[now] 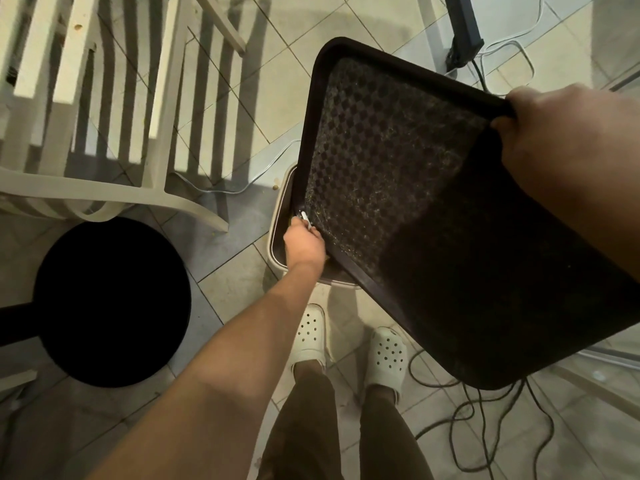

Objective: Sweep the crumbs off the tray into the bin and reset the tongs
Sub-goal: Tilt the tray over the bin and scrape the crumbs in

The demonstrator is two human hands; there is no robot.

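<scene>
A dark brown tray (415,209) with a checkered, crumb-dusted surface is tilted down over a beige bin (277,220) on the floor. My right hand (554,140) grips the tray's upper right rim. My left hand (304,242) is low at the tray's bottom left edge, above the bin's opening, and holds a small white tool (304,216) against the tray. Fine crumbs cling to the tray's middle. The tongs are not in view.
A white slatted chair (104,116) stands to the left and a black round stool (110,303) at lower left. Cables (485,427) trail over the tiled floor at the right. My feet in white clogs (311,334) stand just behind the bin.
</scene>
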